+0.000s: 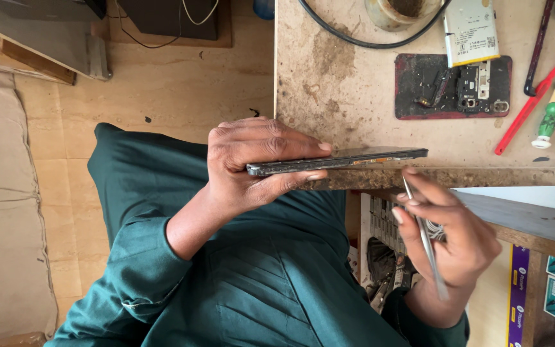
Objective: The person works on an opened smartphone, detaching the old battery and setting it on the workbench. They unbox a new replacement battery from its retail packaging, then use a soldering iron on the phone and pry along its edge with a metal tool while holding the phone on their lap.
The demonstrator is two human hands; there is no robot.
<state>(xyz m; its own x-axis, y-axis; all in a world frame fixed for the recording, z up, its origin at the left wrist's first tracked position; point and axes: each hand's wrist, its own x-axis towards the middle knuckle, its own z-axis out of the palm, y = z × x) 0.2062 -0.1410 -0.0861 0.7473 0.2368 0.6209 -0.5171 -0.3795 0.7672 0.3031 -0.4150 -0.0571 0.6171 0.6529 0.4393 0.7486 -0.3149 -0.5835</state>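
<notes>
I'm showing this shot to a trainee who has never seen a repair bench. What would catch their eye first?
First, the dark phone held edge-on at the front edge of the worn workbench, gripped by the left hand. Next, the right hand just below the edge, pointing metal tweezers up at the phone's underside. Farther back lies an opened red phone with its insides bared.

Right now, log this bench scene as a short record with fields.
left hand: left hand grips a dark phone edge-up, at the worktable edge
right hand: right hand holds metal tweezers, tip just below the phone's edge
on the table: opened phone body on a red-edged mat, pale battery, green-handled screwdriver, red tool, black cable
clothing: dark green sleeves
</notes>
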